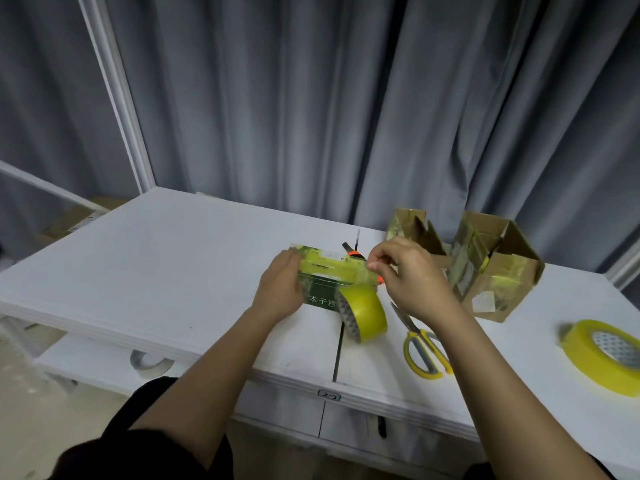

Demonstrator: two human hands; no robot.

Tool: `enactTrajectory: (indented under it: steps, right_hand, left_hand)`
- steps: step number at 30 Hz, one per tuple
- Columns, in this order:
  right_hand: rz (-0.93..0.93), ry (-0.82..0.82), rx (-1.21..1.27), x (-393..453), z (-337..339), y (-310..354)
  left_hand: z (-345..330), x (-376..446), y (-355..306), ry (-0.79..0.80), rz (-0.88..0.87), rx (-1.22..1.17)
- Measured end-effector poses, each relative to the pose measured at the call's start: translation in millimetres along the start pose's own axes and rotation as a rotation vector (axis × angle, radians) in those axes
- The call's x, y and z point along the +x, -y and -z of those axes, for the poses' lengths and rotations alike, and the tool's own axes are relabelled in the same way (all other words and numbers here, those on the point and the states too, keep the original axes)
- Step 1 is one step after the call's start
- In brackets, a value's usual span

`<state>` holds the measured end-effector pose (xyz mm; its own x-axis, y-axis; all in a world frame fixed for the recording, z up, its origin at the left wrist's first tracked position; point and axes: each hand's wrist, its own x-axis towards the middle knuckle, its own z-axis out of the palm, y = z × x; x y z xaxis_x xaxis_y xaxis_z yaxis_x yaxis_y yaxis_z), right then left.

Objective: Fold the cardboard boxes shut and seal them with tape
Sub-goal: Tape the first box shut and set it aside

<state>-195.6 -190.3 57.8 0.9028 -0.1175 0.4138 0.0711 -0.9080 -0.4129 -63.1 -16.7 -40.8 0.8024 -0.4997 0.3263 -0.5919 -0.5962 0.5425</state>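
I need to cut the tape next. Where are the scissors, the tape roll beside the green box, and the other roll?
scissors [420, 344]: head view, on the yellow handles.
tape roll beside the green box [369, 311]: head view, outer band.
other roll [588, 358]: head view, outer band.

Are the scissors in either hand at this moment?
No. The yellow-handled scissors lie on the white table, while the left hand and right hand are on the green box.
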Motion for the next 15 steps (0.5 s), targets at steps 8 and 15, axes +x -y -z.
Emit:
enactTrajectory:
  steps: [8, 15]
  right_hand:
    - [-0.04, -0.049, 0.079, 3.9, 2.2, -13.1]
    - [-0.064, -0.063, 0.119, 2.1, -2.2, -20.0]
  left_hand:
    - [-15.7, 27.6, 34.3, 0.143, -0.087, 0.333]
    - [0.3, -11.1, 2.9, -0.001, -0.271, 0.671]
